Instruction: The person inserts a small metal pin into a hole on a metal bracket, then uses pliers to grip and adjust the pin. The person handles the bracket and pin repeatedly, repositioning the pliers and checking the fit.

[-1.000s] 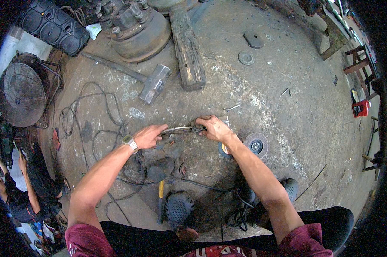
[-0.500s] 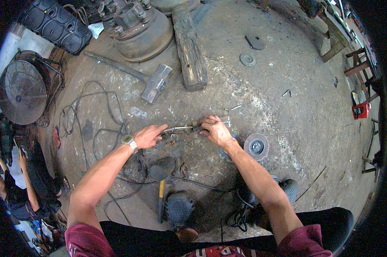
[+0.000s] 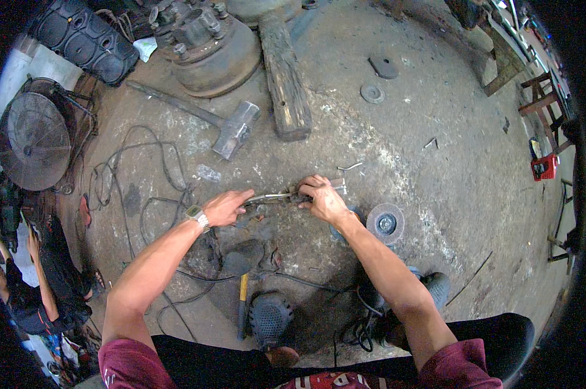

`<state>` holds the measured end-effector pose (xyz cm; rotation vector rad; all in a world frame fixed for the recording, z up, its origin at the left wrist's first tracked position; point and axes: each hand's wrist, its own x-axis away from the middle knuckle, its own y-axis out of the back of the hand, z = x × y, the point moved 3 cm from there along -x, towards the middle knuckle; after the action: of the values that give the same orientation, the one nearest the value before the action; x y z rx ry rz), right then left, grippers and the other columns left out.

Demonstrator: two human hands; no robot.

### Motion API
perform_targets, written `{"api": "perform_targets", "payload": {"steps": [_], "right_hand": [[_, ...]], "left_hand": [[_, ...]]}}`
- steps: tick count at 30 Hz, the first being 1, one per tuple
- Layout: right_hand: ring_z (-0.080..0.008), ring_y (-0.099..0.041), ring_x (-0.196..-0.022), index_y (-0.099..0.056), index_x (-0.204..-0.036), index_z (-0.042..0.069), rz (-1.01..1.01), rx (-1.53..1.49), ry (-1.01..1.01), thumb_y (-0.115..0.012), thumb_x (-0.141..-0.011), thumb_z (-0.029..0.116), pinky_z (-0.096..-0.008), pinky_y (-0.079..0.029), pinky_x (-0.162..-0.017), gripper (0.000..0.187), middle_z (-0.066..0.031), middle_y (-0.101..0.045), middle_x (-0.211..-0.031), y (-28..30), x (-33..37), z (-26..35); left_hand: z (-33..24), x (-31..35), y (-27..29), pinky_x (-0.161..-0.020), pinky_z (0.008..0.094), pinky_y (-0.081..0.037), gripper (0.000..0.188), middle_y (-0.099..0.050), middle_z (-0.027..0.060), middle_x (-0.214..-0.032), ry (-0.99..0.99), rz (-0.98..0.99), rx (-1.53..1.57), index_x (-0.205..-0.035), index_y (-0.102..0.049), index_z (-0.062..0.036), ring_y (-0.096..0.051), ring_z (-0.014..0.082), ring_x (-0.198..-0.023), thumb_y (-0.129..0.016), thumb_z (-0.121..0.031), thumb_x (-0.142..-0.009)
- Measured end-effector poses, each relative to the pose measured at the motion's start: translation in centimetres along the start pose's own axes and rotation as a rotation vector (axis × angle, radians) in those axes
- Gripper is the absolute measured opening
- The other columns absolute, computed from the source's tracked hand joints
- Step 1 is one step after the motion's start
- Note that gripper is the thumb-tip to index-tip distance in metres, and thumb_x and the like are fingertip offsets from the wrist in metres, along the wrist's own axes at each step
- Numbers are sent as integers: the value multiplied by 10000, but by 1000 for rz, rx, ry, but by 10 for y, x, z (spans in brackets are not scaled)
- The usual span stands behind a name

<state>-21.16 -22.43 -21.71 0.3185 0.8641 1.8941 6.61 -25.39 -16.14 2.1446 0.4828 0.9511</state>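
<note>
My left hand, with a watch on its wrist, is closed on one end of a slim metal rod-like piece. The piece runs across to my right hand, whose fingers are curled down over its other end. A short flat metal bar shows just past the right fingers; I cannot tell whether they touch it. Close by the right wrist lies an angle grinder's flap disc, face up. A bent metal scrap rests on the floor beyond the hand.
A sledgehammer lies ahead, beside a wooden beam and a heavy round metal part. Cables loop at the left. A yellow-handled hammer is near my foot. Further left are a fan and another person.
Both hands stay in nearly the same place on the piece. My right hand has shifted very slightly left, and the view has moved a little.
</note>
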Motion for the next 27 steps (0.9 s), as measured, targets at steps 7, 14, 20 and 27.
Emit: {"api": "perform_targets", "payload": {"steps": [7, 14, 20, 27], "right_hand": [[-360, -460, -1304, -571, -1290, 176, 136, 173, -74, -766, -712, 88, -455, -348, -1111, 616, -106, -574, -1324, 0, 6, 4], [-345, -519, -1264, -610, -1249, 162, 173, 129, -3, -677, -777, 46, -462, -360, -1095, 491, -113, -591, -1335, -8, 2, -17], [-371, -608, -1134, -636, -1176, 85, 125, -84, -43, -744, -783, 84, -464, -459, -957, 407, -146, -671, -1191, 7, -3, -9], [-264, -662, -877, -647, -1027, -14, 131, -446, -340, -832, -730, 70, -376, -499, -781, 361, -163, -705, -923, 25, 2, 3]], "left_hand": [[4, 2, -7, -834, 534, -461, 490, -629, 269, -1046, 1, -41, 5, -1344, -438, -33, -586, 475, -1024, -624, -80, -893], [2, 1, -4, -942, 503, -458, 571, -620, 281, -1132, 119, 97, -24, -1413, -395, -14, -567, 461, -1097, -643, -156, -918], [-5, 13, 5, -932, 502, -465, 576, -608, 286, -1186, 87, 4, 28, -1413, -393, -14, -566, 453, -1134, -643, -98, -900], [-10, 20, 16, -955, 484, -456, 661, -603, 303, -1195, 184, 121, 61, -1482, -333, -14, -571, 454, -1132, -647, -194, -929]]}}
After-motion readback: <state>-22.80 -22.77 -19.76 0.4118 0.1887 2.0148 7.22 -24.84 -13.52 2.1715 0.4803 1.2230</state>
